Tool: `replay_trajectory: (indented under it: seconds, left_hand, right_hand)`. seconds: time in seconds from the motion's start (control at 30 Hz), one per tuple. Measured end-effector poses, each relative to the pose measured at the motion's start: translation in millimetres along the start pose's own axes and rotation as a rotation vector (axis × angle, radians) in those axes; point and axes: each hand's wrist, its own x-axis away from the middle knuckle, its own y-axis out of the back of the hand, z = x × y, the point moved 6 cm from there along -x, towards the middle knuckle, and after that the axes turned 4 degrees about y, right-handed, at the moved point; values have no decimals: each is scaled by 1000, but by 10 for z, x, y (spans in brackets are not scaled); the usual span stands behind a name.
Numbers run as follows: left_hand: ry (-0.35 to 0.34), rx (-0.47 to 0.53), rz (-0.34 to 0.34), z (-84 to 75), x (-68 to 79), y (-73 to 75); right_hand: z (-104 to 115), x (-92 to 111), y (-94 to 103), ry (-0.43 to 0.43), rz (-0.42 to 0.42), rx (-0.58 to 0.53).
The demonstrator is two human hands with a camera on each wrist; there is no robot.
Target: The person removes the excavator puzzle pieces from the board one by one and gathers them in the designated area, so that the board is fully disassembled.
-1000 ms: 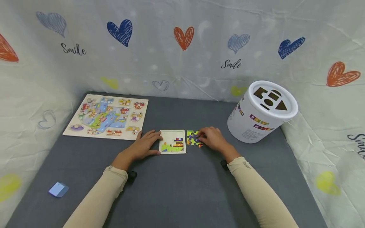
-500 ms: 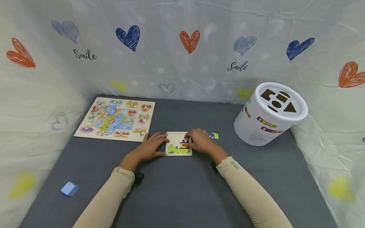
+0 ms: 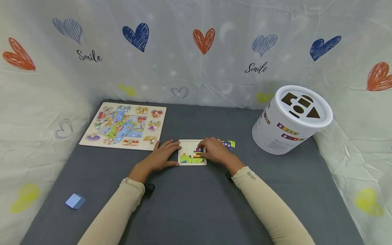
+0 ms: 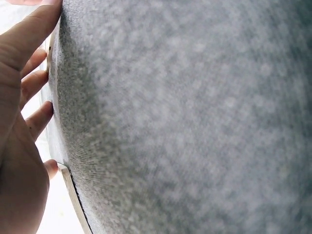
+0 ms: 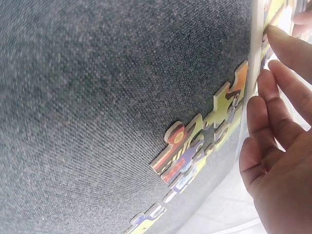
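dark grey fabric (image 3: 190, 200) covers the table, and on its middle lies a small pale puzzle tray (image 3: 187, 145), flat, with green pieces (image 3: 188, 159) along its near side and a patch of purple and red at its right; the far left part shows bare. the left hand (image 3: 159, 158) lies loosely spread against the tray's left edge, thumb at the near corner and fingertips higher up, touching rather than clasping, its little finger just beside a large puzzle board (image 3: 144, 143). the right hand (image 3: 216, 151) reaches over the tray's right side with thumb and index finger bent down at the purple and red patch; i cannot tell whether they pinch a piece, as the fingers cover it. loose puzzle pieces (image 3: 231, 144) lie on the fabric to the right of the tray, partly hidden behind that hand in the head view. the large board sits far left, full of small vehicle pictures. a white bucket (image 3: 269, 136) with shaped holes in its lid stands far right, and a blue block (image 3: 74, 201) lies near left.
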Motion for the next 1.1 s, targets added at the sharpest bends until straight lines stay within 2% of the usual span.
replay_trajectory:
  seconds: [0.23, 0.67, 1.1]
  left_hand:
    - [-1, -15, -14, 7, -30, 15]
    - [11, -31, 1, -10, -29, 34]
    - [-1, 2, -2, -16, 9, 4]
  right_hand:
    - [-5, -5, 45, -9, -9, -22]
    - [24, 32, 25, -25, -65, -27]
    - [89, 98, -22, 56, -115, -24]
